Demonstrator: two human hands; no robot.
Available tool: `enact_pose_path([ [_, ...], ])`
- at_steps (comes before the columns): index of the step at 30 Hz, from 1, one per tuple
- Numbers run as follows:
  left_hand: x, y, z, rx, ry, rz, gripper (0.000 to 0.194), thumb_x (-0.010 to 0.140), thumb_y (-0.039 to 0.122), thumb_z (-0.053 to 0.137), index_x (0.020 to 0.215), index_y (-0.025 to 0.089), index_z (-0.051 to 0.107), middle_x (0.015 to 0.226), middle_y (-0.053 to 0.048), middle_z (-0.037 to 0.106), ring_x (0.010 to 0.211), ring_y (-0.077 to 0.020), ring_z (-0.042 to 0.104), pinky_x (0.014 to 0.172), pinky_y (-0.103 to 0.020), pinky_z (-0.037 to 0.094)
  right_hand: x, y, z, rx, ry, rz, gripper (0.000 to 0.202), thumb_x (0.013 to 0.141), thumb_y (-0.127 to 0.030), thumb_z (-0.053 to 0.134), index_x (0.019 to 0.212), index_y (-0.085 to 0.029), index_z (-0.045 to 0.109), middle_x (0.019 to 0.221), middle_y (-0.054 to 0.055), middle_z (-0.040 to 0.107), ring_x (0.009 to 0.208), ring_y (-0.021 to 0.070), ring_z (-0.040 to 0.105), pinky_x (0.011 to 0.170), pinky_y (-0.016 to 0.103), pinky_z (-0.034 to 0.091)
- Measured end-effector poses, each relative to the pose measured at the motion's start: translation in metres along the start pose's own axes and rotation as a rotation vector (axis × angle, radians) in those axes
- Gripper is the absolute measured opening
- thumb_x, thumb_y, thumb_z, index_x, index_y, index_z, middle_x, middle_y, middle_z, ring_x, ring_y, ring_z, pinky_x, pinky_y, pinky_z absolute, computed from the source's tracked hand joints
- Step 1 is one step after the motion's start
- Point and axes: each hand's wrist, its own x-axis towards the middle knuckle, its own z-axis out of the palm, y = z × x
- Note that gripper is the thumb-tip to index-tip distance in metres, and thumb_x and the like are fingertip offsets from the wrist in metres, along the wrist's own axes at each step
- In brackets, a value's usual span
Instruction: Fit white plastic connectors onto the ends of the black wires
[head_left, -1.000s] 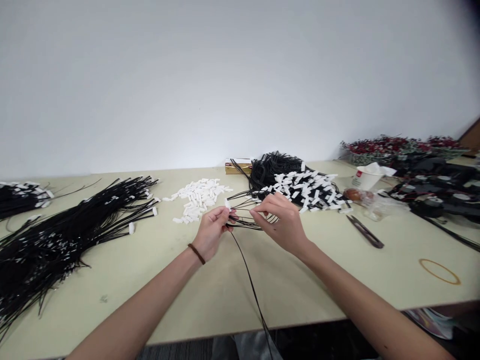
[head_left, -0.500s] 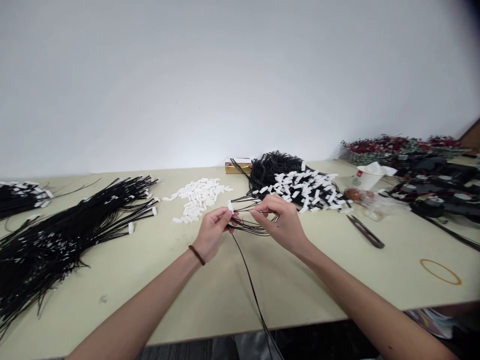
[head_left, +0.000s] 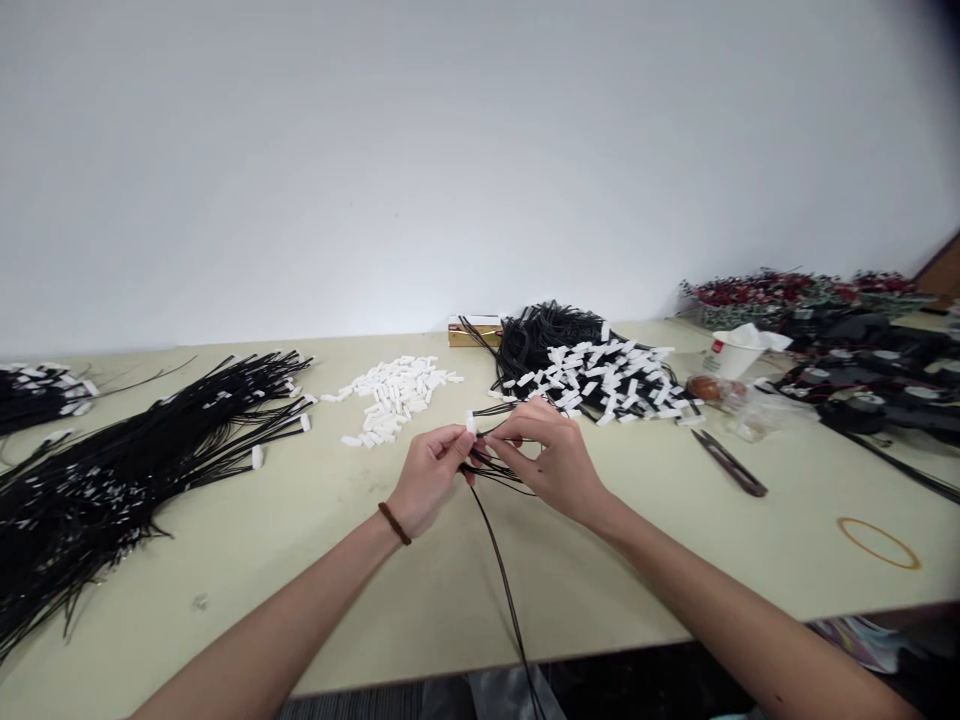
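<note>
My left hand [head_left: 435, 470] pinches a small white connector [head_left: 471, 423] between thumb and finger, above the middle of the table. Thin black wires [head_left: 499, 470] run from around the connector towards the right, and a longer one hangs down over the table's front edge. Close beside the connector, my right hand [head_left: 551, 452] has its thumb and forefinger pressed together on a black wire. Behind my hands lies a pile of loose white connectors [head_left: 396, 395]. Black cables [head_left: 551, 335] with many white connectors [head_left: 611, 378] at their ends are heaped at the back right.
A long bundle of black wires [head_left: 135, 470] covers the left of the table [head_left: 315, 580]. On the right lie thread snips [head_left: 729, 462], a paper cup [head_left: 733, 355], a plastic bag [head_left: 761, 415] and an orange ring [head_left: 877, 543]. A gold box [head_left: 474, 331] stands near the wall.
My right hand has moved left, its fingertips now close to the connector. My left hand and the connector have shifted slightly right and down.
</note>
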Motion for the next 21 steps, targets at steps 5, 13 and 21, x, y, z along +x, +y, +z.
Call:
enact_pose_path([
  [5, 0.0, 0.003, 0.002, -0.096, 0.031, -0.025, 0.028, 0.069, 0.04, 0.063, 0.07, 0.012, 0.064, 0.067, -0.005, 0.059, 0.063, -0.0134, 0.054, 0.053, -0.025, 0.047, 0.0, 0.002, 0.004, -0.079, 0.107, -0.075, 0.008, 0.081, -0.019, 0.053, 0.077, -0.021, 0.059, 0.07, 0.002, 0.059, 0.07, 0.0146, 0.048, 0.065, 0.03, 0.04],
  [13, 0.007, 0.007, -0.007, -0.401, 0.216, -0.135, 0.02, 0.069, 0.032, 0.065, 0.074, 0.012, 0.063, 0.07, -0.002, 0.057, 0.062, -0.0081, 0.052, 0.056, -0.02, 0.047, -0.005, 0.007, 0.01, -0.173, 0.045, -0.444, 0.019, 0.076, -0.011, 0.056, 0.085, -0.026, 0.06, 0.104, 0.003, 0.058, 0.107, 0.0193, 0.044, 0.089, 0.039, 0.042],
  [21, 0.007, 0.006, -0.007, -0.485, 0.204, -0.16, 0.017, 0.071, 0.029, 0.065, 0.073, 0.013, 0.062, 0.07, -0.001, 0.058, 0.059, -0.0064, 0.051, 0.05, -0.017, 0.043, -0.009, 0.006, 0.017, -0.21, -0.004, -0.474, 0.012, 0.077, -0.015, 0.058, 0.078, -0.026, 0.061, 0.099, 0.001, 0.061, 0.1, 0.0181, 0.048, 0.09, 0.038, 0.041],
])
